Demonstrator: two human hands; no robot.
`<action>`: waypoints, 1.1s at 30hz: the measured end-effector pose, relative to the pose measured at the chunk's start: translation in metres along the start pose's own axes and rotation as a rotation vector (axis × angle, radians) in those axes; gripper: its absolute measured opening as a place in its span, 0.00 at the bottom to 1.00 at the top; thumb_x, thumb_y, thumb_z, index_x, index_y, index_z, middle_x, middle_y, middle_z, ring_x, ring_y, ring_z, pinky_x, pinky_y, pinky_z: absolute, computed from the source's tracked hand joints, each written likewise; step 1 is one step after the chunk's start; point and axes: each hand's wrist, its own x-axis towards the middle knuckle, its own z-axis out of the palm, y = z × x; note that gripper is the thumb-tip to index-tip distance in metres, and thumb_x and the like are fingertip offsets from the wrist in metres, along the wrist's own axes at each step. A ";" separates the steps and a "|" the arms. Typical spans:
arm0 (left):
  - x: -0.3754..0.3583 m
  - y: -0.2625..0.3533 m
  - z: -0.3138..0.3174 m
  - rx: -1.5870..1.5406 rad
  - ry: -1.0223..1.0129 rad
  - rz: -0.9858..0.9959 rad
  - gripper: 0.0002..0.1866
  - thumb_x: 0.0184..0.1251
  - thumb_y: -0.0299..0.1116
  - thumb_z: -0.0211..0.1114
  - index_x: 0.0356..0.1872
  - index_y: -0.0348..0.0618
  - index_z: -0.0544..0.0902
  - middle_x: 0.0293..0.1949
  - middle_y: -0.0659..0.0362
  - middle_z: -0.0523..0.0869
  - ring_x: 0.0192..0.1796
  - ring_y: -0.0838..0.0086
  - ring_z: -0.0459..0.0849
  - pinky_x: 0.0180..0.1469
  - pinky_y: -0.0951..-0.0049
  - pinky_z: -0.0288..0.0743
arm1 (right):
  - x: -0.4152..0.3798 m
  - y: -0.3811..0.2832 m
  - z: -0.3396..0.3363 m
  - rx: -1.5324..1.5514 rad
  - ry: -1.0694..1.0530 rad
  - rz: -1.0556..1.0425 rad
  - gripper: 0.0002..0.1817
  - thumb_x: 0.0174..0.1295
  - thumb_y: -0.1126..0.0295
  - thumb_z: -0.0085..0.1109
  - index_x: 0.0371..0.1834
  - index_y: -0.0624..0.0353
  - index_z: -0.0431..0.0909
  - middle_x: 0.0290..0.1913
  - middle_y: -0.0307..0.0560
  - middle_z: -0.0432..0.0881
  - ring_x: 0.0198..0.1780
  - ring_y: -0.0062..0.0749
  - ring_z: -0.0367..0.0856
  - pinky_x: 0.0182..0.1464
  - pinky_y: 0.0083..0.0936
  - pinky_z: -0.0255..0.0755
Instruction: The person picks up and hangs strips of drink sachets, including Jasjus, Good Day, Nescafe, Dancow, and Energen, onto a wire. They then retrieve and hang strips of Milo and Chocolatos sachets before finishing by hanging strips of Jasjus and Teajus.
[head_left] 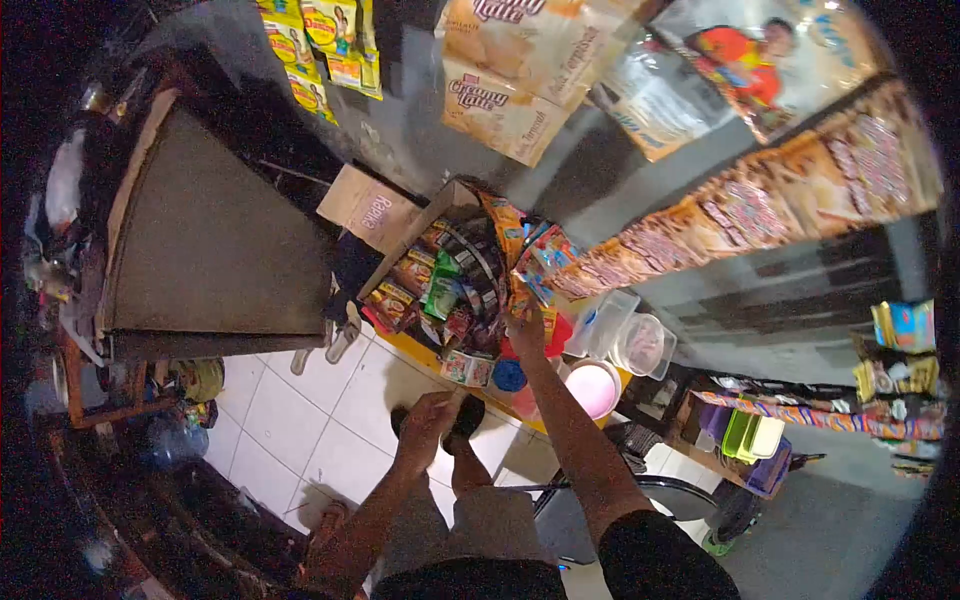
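Note:
My right hand [527,332] reaches to the hanging sachets [520,295] at the right edge of a cardboard box [405,245]; its fingers look bent, but what they hold is too small to make out. In the box lie colourful packets [395,300] and a green packet [440,290]. My left hand [428,415] is closed in front of my body, above the tiled floor, and a small pale thing shows at its fingers. A small printed packet [467,369] lies just beyond it at the table's edge.
Plastic containers [640,345] and a pink-rimmed tub [592,389] stand right of the box. Strips of coffee sachets [740,210] hang on the right. A large brown panel [215,235] is at left. A black stool [590,520] stands near my legs, sandals [343,341] on the floor.

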 end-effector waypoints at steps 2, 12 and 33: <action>0.011 -0.015 -0.002 0.053 -0.055 0.084 0.18 0.67 0.35 0.60 0.54 0.37 0.76 0.47 0.58 0.80 0.49 0.76 0.76 0.54 0.74 0.69 | 0.013 0.003 0.002 0.123 -0.095 -0.019 0.33 0.56 0.62 0.65 0.63 0.60 0.64 0.53 0.52 0.77 0.55 0.38 0.75 0.58 0.33 0.67; 0.054 -0.010 0.010 0.052 -0.157 0.060 0.17 0.68 0.38 0.61 0.53 0.39 0.75 0.49 0.54 0.79 0.55 0.70 0.78 0.58 0.69 0.70 | 0.011 0.035 0.009 0.245 -0.174 0.077 0.28 0.56 0.63 0.63 0.60 0.55 0.69 0.51 0.48 0.78 0.48 0.45 0.78 0.51 0.37 0.71; 0.114 0.077 0.028 -0.321 -0.024 -0.025 0.25 0.65 0.48 0.61 0.56 0.42 0.73 0.45 0.61 0.79 0.45 0.77 0.78 0.43 0.78 0.73 | -0.069 -0.116 -0.056 0.037 -0.250 -0.115 0.37 0.46 0.65 0.72 0.59 0.64 0.66 0.51 0.53 0.75 0.49 0.40 0.76 0.54 0.33 0.70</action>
